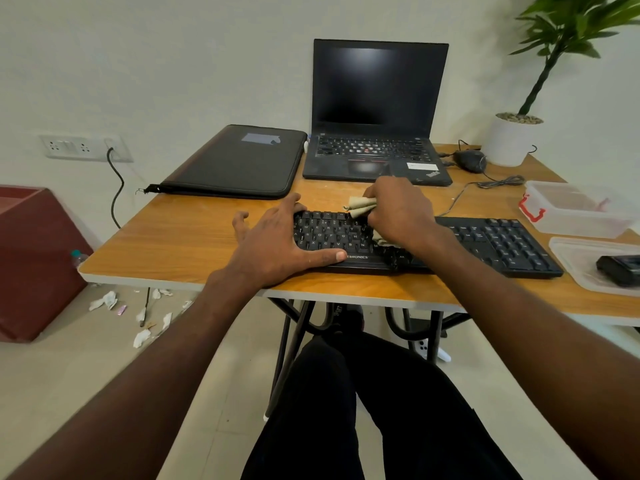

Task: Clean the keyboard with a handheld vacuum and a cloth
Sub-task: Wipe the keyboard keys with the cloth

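A black keyboard (498, 242) lies along the front of the wooden table (194, 244). My left hand (273, 242) holds its left end, index finger over the back edge and thumb along the front edge, other fingers spread on the table. My right hand (401, 214) grips a beige cloth (360, 206) and presses it on the keys in the keyboard's middle; bunched ends stick out to the left, and a bit of cloth shows under the wrist. A small black device (620, 270), perhaps the handheld vacuum, lies in a clear tray at the right.
An open black laptop (377, 109) and a dark sleeve (235, 164) lie behind the keyboard. A mouse (469, 160) with cable, a potted plant (512, 138), and plastic containers (571, 211) stand at right. A red box (31, 258) and paper scraps are on the floor left.
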### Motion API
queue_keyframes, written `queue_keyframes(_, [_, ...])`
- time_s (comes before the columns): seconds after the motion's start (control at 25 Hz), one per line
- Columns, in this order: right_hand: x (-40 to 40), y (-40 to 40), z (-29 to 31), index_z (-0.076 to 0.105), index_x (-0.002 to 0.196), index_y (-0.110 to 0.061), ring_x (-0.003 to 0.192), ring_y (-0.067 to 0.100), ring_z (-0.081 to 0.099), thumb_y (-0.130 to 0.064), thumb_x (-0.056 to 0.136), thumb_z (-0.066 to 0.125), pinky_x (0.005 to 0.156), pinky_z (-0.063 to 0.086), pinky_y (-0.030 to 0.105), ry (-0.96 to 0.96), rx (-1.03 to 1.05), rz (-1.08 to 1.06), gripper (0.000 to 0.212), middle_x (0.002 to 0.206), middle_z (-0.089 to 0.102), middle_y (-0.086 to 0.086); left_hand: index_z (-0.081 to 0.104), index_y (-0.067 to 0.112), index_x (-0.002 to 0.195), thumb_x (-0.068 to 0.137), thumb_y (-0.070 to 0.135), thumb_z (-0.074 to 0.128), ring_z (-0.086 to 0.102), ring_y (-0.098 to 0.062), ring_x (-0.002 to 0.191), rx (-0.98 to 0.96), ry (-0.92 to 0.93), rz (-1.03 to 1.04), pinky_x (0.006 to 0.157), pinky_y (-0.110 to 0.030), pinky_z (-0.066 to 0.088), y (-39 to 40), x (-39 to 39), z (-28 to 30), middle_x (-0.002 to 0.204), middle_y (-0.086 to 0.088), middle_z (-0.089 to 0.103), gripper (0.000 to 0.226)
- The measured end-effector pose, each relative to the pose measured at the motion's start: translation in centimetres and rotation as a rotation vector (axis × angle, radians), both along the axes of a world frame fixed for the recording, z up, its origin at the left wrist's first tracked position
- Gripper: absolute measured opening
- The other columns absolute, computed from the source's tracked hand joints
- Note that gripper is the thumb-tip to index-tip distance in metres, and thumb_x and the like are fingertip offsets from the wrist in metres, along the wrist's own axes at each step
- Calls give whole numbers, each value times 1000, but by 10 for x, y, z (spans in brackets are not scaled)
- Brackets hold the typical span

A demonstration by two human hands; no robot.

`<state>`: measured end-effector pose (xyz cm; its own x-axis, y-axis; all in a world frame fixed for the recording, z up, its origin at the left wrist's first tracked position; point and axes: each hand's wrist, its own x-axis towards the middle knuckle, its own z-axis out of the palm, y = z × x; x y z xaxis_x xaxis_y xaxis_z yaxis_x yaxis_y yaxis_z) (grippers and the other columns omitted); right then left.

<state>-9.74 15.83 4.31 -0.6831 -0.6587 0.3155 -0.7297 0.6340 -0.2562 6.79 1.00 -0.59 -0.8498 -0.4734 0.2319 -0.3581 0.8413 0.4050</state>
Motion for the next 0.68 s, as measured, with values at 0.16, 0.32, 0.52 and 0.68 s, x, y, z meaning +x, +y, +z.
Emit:
queue_keyframes(0.16, [10, 2, -3, 78, 101, -22, 87, 22, 63, -8, 88, 67, 67, 47, 35, 58, 67, 49, 22, 89, 71, 2, 19, 29, 163, 50, 115, 34, 40, -15, 150, -9, 0, 2, 124, -64, 6, 0, 0, 0, 160, 13, 48, 143])
queue_keyframes(0.32, [-8, 8, 10, 76, 117, -29, 92, 19, 65, -12, 91, 68, 75, 56, 39, -4, 140, 71, 32, 103, 74, 1, 20, 29, 163, 50, 115, 34, 41, -15, 149, -8, 3, -6, 123, -63, 7, 0, -1, 0, 160, 12, 49, 143])
queue_keyframes(0.52, [-15, -4, 21, 76, 111, -21, 88, 19, 64, -23, 90, 74, 69, 50, 35, 21, 90, 14, 21, 93, 69, 0, 21, 29, 163, 53, 113, 36, 42, -15, 149, -2, 18, -15, 123, -62, 8, -2, 0, -2, 160, 11, 49, 139])
queue_keyframes(0.68, [1, -11, 9, 76, 116, -20, 92, 20, 66, -15, 90, 72, 70, 49, 35, 15, 90, 78, 26, 98, 72, 2, 19, 29, 164, 51, 114, 35, 41, -15, 150, -5, 3, -1, 123, -64, 7, -1, 0, -1, 160, 12, 49, 142])
